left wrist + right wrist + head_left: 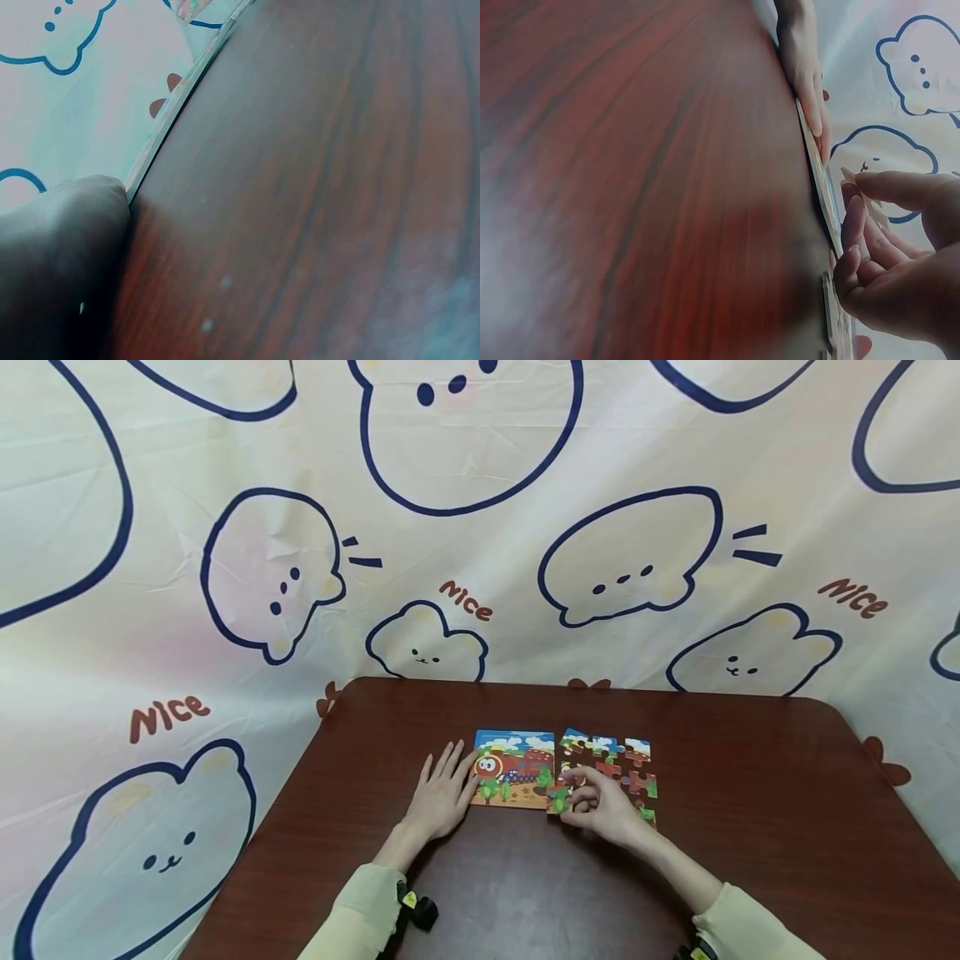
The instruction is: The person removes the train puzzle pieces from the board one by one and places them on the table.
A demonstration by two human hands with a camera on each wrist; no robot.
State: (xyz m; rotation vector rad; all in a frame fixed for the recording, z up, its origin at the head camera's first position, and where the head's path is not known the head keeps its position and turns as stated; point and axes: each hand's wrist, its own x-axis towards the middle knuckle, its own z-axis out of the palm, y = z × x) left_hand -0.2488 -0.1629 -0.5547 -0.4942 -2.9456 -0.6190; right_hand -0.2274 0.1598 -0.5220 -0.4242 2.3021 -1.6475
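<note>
A flat picture board (513,768) with a red cartoon train, cactuses and blue sky lies near the middle of the table. My left hand (441,789) lies with straight fingers at its left edge, fingertips overlapping the board. Just right of the board, cut jigsaw pieces (606,745) are spread in loose rows with gaps between them. Over these pieces is my right hand (603,808), pinching a jigsaw piece (875,210) between thumb and fingers, raised above the table in the right wrist view. The hand hides some of the pieces beneath it.
The dark brown wooden table (360,727) has rounded far corners. Behind it hangs a pale cloth (450,552) with blue-outlined cartoon animals and the word "Nice". A black camera (425,912) is strapped at the left wrist.
</note>
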